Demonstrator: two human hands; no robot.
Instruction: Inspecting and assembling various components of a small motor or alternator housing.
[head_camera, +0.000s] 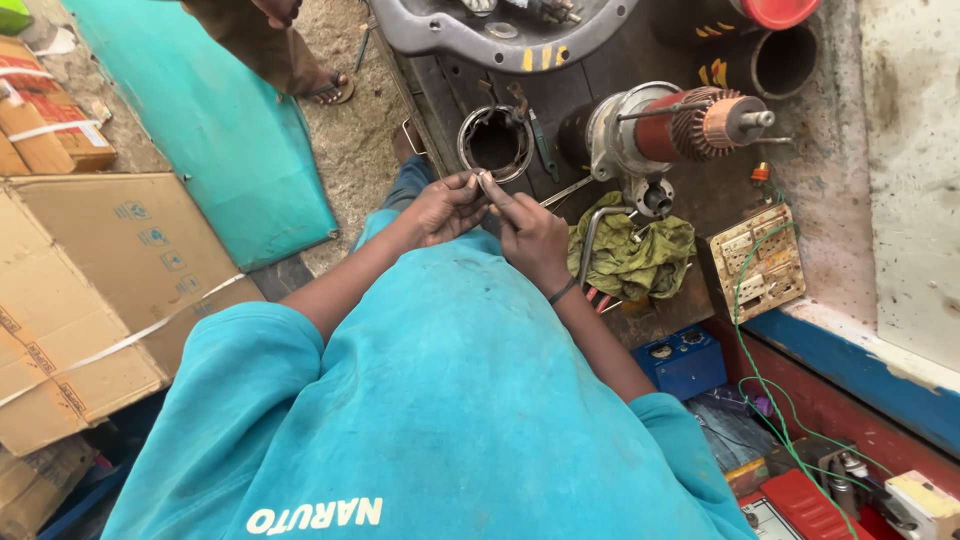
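Observation:
My left hand (447, 207) and my right hand (530, 232) meet in front of my chest, fingertips pinched together on a small thin metal piece (480, 180), too small to make out. Just beyond the fingers a round metal motor housing (495, 143) stands open on the dark workbench (600, 60). To its right lies a motor rotor (680, 128) with a copper commutator and shaft. A crumpled green rag (635, 258) lies beside my right hand, with a bent metal rod (592, 235) across it. My teal shirt fills the lower view.
Strapped cardboard boxes (90, 290) stand at left beside a teal mat (215, 120). Another person's sandalled foot (325, 92) is at the top. A grey metal cover (480, 35), a terminal board (762, 262) with green wire, a blue box (685, 362) and red devices (810, 505) lie right.

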